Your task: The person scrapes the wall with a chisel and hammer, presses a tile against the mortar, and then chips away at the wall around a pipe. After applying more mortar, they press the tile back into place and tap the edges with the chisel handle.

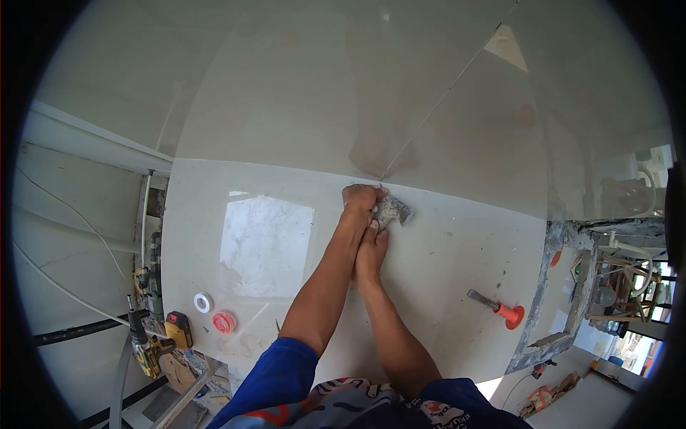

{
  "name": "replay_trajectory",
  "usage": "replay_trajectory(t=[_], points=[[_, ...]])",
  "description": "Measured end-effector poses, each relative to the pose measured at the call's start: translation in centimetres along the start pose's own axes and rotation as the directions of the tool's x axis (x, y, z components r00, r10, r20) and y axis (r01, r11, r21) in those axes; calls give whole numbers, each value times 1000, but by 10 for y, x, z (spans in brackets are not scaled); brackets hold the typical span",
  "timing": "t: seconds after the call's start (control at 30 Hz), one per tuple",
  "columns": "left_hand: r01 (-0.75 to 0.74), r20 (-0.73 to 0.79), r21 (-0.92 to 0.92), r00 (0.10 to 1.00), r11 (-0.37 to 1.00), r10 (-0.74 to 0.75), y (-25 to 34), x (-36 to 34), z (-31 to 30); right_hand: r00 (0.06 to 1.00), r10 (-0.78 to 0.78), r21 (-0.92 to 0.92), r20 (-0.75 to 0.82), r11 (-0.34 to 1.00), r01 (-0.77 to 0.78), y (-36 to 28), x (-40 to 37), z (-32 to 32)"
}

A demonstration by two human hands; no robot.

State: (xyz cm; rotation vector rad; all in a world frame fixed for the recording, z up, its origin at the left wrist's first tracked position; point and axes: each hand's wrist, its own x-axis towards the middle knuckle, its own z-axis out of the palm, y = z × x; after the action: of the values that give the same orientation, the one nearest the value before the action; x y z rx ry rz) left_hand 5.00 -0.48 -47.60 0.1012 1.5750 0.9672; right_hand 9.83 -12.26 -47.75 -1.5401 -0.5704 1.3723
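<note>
My left hand [361, 197] is closed, its fingers curled around the upper left side of a crumpled grey plastic bag [393, 211] with grey paste or powder on it. Just below, my right hand [372, 250] grips the bag's lower edge, thumb toward the left hand. The bag rests close to the seam where the pale slab [443, 279] meets the glossy wall tile [286, 107]. Some fingertips on both hands are hidden.
On the slab's right lies a chisel with a red guard [510, 314]. A white tape roll [204, 302] and a red tape roll [224, 321] lie at left. A yellow cordless drill [148, 354] sits beyond the left edge. A rough-edged opening [557, 314] borders the right side.
</note>
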Motion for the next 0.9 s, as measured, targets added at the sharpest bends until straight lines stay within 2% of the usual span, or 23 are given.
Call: replay_trajectory(t=[0.07,0.17,0.27,0.37,0.47,0.57,0.67,0.77,0.9], points=[[9,18,-18,1000,1000,-9,-5,5,-1,994,69,86,86,993,-76,1,5,-4],[3,53,-21,999,1000,-1,0,3,0,1000,0,-13,-10,1000,0,-7,-6,-1],[-4,44,-9,999,1000,5,0,3,1,996,80,51,24,995,-81,4,0,0],[3,33,7,999,1000,-3,4,-5,3,999,5,57,44,998,-8,1,-1,-6],[-5,20,-9,1000,1000,5,2,-3,4,995,96,30,27,995,-97,-6,-3,-2],[-10,13,-2,1000,1000,10,4,-8,4,997,48,-10,67,999,-48,7,5,-10],[-8,-3,-27,1000,1000,8,5,-9,6,998,50,-18,-24,999,-51,-16,-8,0],[0,-10,-36,1000,999,0,4,-11,5,992,99,91,77,990,-106,-17,-4,-5],[-25,-11,-80,1000,996,25,1,-8,8,993,91,96,73,991,-97,-6,2,-7]])
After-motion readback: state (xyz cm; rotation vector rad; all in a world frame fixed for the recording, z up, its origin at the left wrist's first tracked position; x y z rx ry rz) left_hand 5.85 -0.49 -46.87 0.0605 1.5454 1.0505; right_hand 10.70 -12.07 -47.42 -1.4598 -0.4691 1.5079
